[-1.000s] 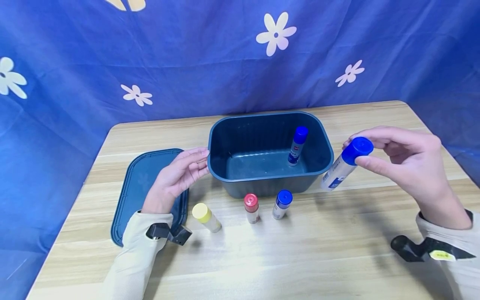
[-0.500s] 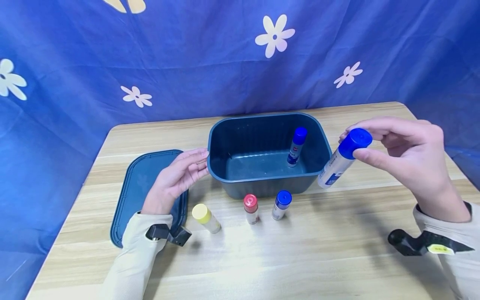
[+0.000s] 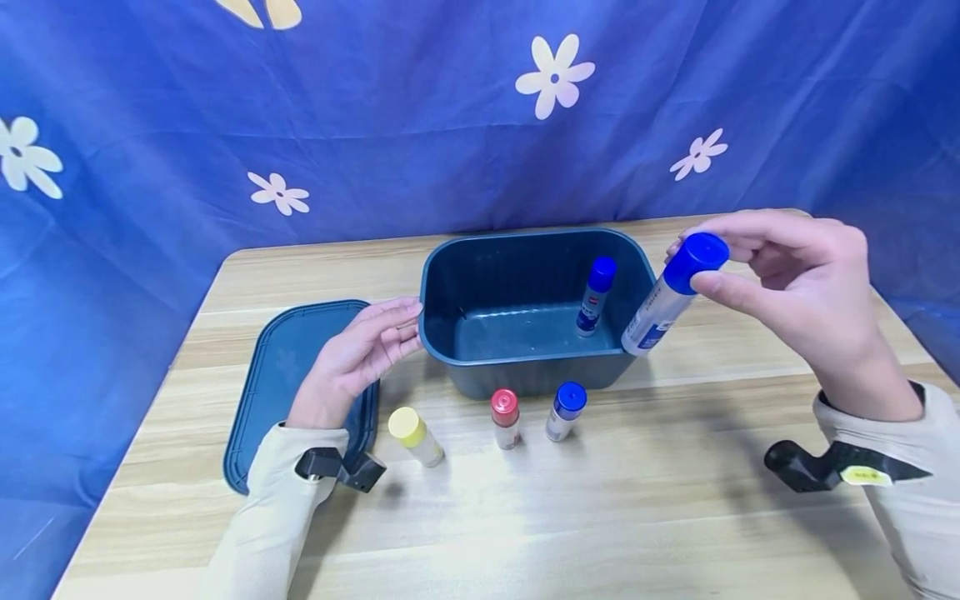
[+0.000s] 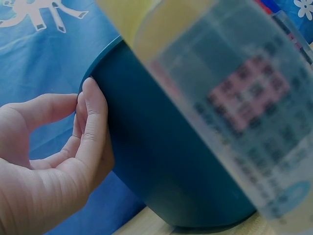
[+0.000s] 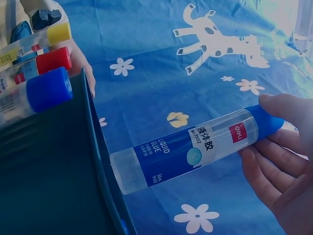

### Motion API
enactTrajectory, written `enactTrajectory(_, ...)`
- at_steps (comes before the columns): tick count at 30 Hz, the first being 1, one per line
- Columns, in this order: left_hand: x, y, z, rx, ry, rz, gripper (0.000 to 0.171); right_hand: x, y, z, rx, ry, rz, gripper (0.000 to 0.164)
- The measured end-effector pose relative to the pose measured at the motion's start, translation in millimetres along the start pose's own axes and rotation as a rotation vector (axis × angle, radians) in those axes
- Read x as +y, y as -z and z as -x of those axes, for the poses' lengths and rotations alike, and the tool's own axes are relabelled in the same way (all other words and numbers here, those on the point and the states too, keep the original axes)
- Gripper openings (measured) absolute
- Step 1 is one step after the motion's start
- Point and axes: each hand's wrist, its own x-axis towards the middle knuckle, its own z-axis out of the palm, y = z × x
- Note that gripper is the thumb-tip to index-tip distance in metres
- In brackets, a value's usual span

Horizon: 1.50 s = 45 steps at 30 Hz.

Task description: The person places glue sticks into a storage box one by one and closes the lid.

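Observation:
My right hand pinches the blue cap of a clear liquid glue bottle, which hangs tilted, its bottom end overlapping the right rim of a dark teal plastic bin in the head view. With thumb and fingertips, my left hand grips the bin's left rim. Inside the bin, toward the right, another blue-capped glue bottle stands. In front of it stand a yellow-capped bottle, a red-capped bottle and a blue-capped bottle.
A flat teal lid lies on the wooden table at the left, partly under my left forearm. Behind the table hangs a blue cloth with white flowers. Both wrists wear black camera mounts.
My right hand has raised the glue bottle and carried it left, so its lower end now overlaps the bin's right rim. My left hand stays at the bin's rim.

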Motion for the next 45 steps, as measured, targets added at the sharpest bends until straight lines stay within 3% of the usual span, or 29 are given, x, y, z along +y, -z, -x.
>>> enactTrajectory(8,-0.5,-0.5,-1.1,0.002,0.002,-0.039,0.020,5,-1,-2,0.011,-0.054,0.072,0.033)
enactTrajectory(15,-0.6,-0.8,-0.4,0.011,0.002,-0.045,0.021,10,-1,-4,-0.002,-0.048,0.116,0.031)
enactTrajectory(23,-0.1,-0.6,4.0,0.031,0.004,0.052,0.019,18,-2,-4,-0.017,-0.043,0.117,0.032)
enactTrajectory(45,-0.2,-1.3,2.2,0.017,-0.006,0.007,0.024,31,-5,3,-0.052,-0.072,0.118,0.034)
